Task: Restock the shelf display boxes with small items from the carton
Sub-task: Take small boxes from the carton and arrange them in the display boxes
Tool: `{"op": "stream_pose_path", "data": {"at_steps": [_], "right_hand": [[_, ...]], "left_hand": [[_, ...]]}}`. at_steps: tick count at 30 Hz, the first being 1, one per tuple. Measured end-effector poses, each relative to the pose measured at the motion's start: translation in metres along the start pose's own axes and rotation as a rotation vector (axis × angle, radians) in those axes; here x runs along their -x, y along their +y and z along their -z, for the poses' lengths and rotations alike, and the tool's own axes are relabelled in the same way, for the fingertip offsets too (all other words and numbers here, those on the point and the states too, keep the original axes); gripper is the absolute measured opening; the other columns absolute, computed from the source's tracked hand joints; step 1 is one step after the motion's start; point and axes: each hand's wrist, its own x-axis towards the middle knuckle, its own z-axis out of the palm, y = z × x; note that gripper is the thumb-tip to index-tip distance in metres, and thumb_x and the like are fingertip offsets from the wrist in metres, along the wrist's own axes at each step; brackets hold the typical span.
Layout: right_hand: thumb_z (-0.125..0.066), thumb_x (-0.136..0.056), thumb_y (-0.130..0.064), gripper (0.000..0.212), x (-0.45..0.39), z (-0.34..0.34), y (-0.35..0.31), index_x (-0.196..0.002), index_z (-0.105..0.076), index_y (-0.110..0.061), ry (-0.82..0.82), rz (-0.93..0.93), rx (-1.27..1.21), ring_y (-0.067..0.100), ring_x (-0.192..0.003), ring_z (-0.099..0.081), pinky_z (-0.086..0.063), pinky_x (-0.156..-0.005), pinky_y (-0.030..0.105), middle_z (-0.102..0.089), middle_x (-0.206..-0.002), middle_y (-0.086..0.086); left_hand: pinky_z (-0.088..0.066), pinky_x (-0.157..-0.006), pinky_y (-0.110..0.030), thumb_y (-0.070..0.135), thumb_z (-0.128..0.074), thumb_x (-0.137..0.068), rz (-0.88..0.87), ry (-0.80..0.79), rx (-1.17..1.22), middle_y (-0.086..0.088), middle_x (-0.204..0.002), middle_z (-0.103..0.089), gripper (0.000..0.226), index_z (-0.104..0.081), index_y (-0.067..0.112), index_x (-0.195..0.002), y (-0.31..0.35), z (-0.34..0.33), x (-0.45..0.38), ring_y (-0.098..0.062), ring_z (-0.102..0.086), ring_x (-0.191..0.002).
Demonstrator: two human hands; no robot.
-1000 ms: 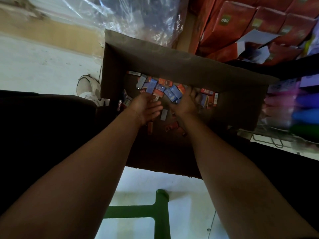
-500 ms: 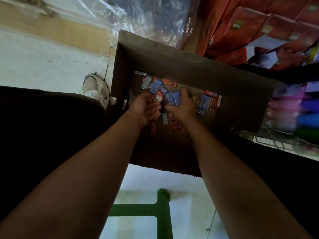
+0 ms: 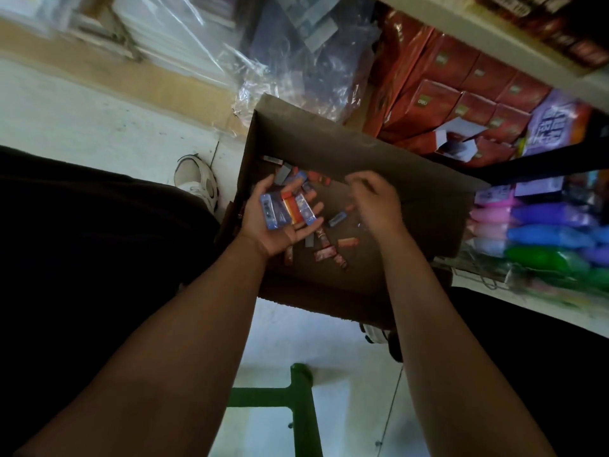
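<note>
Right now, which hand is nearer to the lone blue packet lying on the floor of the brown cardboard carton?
Right. The right hand hangs just beside the blue packet; the left hand, palm up under a stack of small packets, sits a little farther on its other side.

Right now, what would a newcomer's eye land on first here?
First, the left hand, palm up over the brown carton, carrying a row of small blue and orange packets. Beside it the right hand hovers with curled fingers, blurred, above loose packets on the carton floor. At upper right, stacked red boxes fill the shelf.
</note>
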Motion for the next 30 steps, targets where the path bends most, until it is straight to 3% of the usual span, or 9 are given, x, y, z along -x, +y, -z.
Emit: {"op": "stream_pose_path", "data": {"at_steps": [3,6,8,10,14,17,19,24,30], "right_hand": [[-0.058,-0.094,-0.021,0.03,-0.008,-0.013,0.039,-0.124,-0.058,-0.019,-0.039,-0.085,0.31,0.024,-0.121,-0.055,-0.036,-0.087,0.022,-0.059,-0.129,0.007],[-0.068,-0.09,-0.028,0.067,-0.004,-0.03,0.067,-0.147,-0.034,-0.026,-0.197,-0.17,0.432,0.029,-0.137,-0.036,-0.031,-0.094,0.025,-0.038,-0.149,0.012],[-0.079,-0.08,-0.03,0.1,-0.009,-0.043,0.086,-0.155,-0.013,-0.033,-0.273,-0.182,0.527,0.036,-0.147,-0.011,-0.024,-0.113,0.042,-0.011,-0.161,0.012],[-0.084,-0.071,-0.038,0.115,-0.021,-0.057,0.103,-0.154,-0.004,-0.037,-0.303,-0.158,0.651,0.041,-0.147,0.005,-0.016,-0.116,0.054,0.005,-0.161,0.013],[-0.072,-0.075,-0.053,0.1,-0.032,-0.09,0.118,-0.152,-0.014,-0.026,-0.214,-0.093,0.746,0.043,-0.144,0.0,-0.02,-0.113,0.06,0.0,-0.158,0.018],[-0.052,-0.096,-0.027,0.062,-0.032,-0.109,0.122,-0.15,-0.024,-0.018,-0.104,-0.014,0.786,0.034,-0.142,-0.017,-0.022,-0.114,0.055,-0.018,-0.154,0.019],[-0.046,-0.099,-0.018,0.054,-0.034,-0.112,0.122,-0.15,-0.027,-0.018,-0.098,-0.02,0.777,0.034,-0.142,-0.021,-0.024,-0.114,0.051,-0.018,-0.154,0.02],[-0.056,-0.095,-0.023,0.068,-0.037,-0.103,0.12,-0.152,-0.02,-0.015,-0.135,-0.045,0.715,0.04,-0.134,-0.036,-0.034,-0.11,0.046,-0.015,-0.153,0.021],[-0.076,-0.076,-0.022,0.046,-0.023,-0.058,0.065,-0.116,-0.055,-0.02,-0.07,-0.053,0.286,0.018,-0.099,-0.058,-0.049,-0.083,0.03,-0.049,-0.127,0.009]], "left_hand": [[-0.036,-0.104,-0.058,0.059,-0.037,-0.093,0.023,0.018,-0.011,-0.014,-0.135,-0.056,0.055,-0.062,0.019,-0.122,-0.002,0.012,0.001,-0.035,-0.051,-0.123],[-0.031,-0.109,-0.058,0.058,-0.035,-0.094,0.052,0.025,-0.013,-0.014,-0.134,-0.057,0.054,-0.062,0.019,-0.12,-0.001,0.021,-0.006,-0.034,-0.05,-0.125],[-0.032,-0.109,-0.056,0.054,-0.035,-0.096,0.065,0.042,-0.038,-0.014,-0.13,-0.059,0.051,-0.063,0.018,-0.118,0.002,0.025,-0.013,-0.034,-0.051,-0.124],[-0.032,-0.109,-0.054,0.049,-0.037,-0.095,0.076,0.055,-0.087,-0.014,-0.132,-0.058,0.047,-0.063,0.019,-0.119,0.005,0.027,-0.018,-0.034,-0.052,-0.123],[-0.036,-0.107,-0.052,0.044,-0.041,-0.091,0.094,0.065,-0.141,-0.013,-0.135,-0.056,0.042,-0.064,0.02,-0.117,0.009,0.032,-0.024,-0.035,-0.056,-0.119],[-0.04,-0.104,-0.05,0.047,-0.041,-0.092,0.103,0.076,-0.153,-0.013,-0.129,-0.062,0.044,-0.065,0.018,-0.115,0.006,0.035,-0.028,-0.035,-0.059,-0.116],[-0.038,-0.106,-0.05,0.047,-0.049,-0.083,0.087,0.09,-0.16,-0.012,-0.132,-0.061,0.047,-0.065,0.019,-0.117,0.005,0.034,-0.029,-0.034,-0.059,-0.118],[-0.032,-0.111,-0.053,0.052,-0.04,-0.092,0.055,0.143,-0.113,-0.013,-0.133,-0.061,0.049,-0.066,0.02,-0.118,0.004,0.04,-0.03,-0.034,-0.055,-0.123],[-0.037,-0.108,-0.05,0.058,-0.039,-0.092,0.041,0.128,-0.171,-0.012,-0.132,-0.061,0.054,-0.066,0.02,-0.118,0.0,0.028,-0.024,-0.032,-0.057,-0.121]]}}
